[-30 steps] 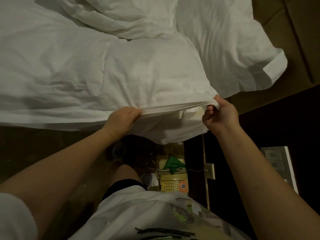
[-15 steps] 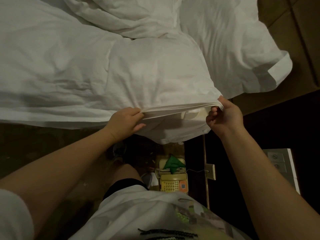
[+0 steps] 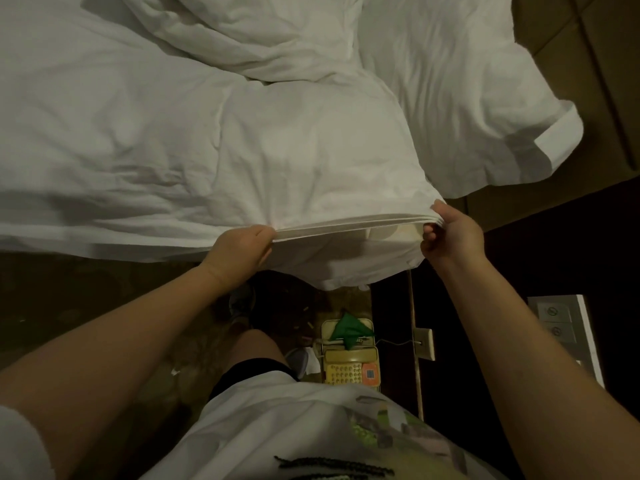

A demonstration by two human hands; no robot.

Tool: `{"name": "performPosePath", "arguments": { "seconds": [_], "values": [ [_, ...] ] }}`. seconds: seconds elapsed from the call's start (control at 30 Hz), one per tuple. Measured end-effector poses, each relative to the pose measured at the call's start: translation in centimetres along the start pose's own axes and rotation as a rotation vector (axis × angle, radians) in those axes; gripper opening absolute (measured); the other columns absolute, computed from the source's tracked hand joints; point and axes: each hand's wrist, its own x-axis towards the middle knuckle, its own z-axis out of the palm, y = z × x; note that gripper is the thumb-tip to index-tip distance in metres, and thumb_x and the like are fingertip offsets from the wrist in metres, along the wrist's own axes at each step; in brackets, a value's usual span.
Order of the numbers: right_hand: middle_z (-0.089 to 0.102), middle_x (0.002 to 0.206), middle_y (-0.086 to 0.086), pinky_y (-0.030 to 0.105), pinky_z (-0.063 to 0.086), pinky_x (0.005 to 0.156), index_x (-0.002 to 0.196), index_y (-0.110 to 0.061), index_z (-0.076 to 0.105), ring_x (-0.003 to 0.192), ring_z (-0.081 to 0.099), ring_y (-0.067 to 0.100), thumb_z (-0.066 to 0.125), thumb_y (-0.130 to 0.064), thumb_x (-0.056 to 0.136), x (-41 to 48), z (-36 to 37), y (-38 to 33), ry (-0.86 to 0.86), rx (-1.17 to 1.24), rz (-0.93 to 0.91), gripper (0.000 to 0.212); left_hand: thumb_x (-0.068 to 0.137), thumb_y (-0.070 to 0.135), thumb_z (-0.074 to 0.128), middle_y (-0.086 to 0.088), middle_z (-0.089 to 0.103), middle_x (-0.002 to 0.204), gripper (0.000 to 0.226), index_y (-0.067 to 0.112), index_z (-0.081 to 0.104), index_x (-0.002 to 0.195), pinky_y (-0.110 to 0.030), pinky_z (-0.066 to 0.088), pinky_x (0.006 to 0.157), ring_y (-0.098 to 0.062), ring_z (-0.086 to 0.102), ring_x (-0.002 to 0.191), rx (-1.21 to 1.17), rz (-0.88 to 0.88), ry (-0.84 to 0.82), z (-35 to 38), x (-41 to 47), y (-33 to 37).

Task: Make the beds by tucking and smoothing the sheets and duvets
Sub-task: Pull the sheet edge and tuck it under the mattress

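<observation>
White duvet (image 3: 277, 150) edge is stretching between the left grip (image 3: 242, 249) and right grip (image 3: 450, 233), both clamping its folded layers. Below the grips a yellow telephone (image 3: 349, 367) is sitting, a green cloth (image 3: 348, 329) lying on it and a wall socket (image 3: 424, 342) just beside it.

**Tight Beside the Bed**

A rumpled white fabric duvet (image 3: 242, 140) overhangs the bedside. Under it, dark patterned floor (image 3: 86, 292) lies open leftward; rightward a yellow plastic push-button telephone (image 3: 349, 367) sits on it, beside what seems a dark wooden nightstand (image 3: 561, 258).
</observation>
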Motion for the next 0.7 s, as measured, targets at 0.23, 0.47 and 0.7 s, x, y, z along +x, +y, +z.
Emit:
{"name": "performPosePath", "arguments": {
  "seconds": [0.23, 0.47, 0.7],
  "values": [
    [0.066, 0.091, 0.003, 0.022, 0.048, 0.063, 0.105, -0.009, 0.066, 0.071, 0.060, 0.012, 0.064, -0.025, 0.091, 0.1, -1.5, 1.2, 0.061, 0.043, -0.063, 0.021, 0.086, 0.002, 0.052, -0.020, 0.057, 0.075, 0.015, 0.005, 0.044, 0.099, -0.039, 0.034, 0.055, -0.036, 0.054, 0.065, 0.041, -0.129, -0.236, -1.7, 2.1, 0.4],
    [0.056, 0.130, 0.001, 0.043, 0.034, 0.107, 0.132, -0.020, 0.050, 0.105, 0.052, 0.015, 0.043, -0.050, 0.095, -3.1, 3.3, 8.1, -0.267, 0.044, 0.108, 0.048, 0.088, 0.007, 0.048, -0.019, 0.063, 0.088, 0.023, 0.004, 0.053, 0.111, -0.039, 0.041, 0.065, -0.038, 0.060, 0.079, 0.004, -0.159, -0.232, -2.0, 3.3, 0.5],
    [0.063, 0.098, -0.002, 0.031, 0.045, 0.078, 0.102, -0.017, 0.062, 0.092, 0.058, 0.013, 0.045, -0.046, 0.097, -6.1, 13.4, 11.2, -0.374, -0.011, 0.225, 0.035, 0.082, 0.024, 0.048, -0.019, 0.068, 0.097, 0.033, 0.006, 0.064, 0.104, -0.036, 0.044, 0.072, -0.036, 0.064, 0.088, -0.108, -0.051, -0.242, -4.1, 3.6, -0.2]
  ]
}}
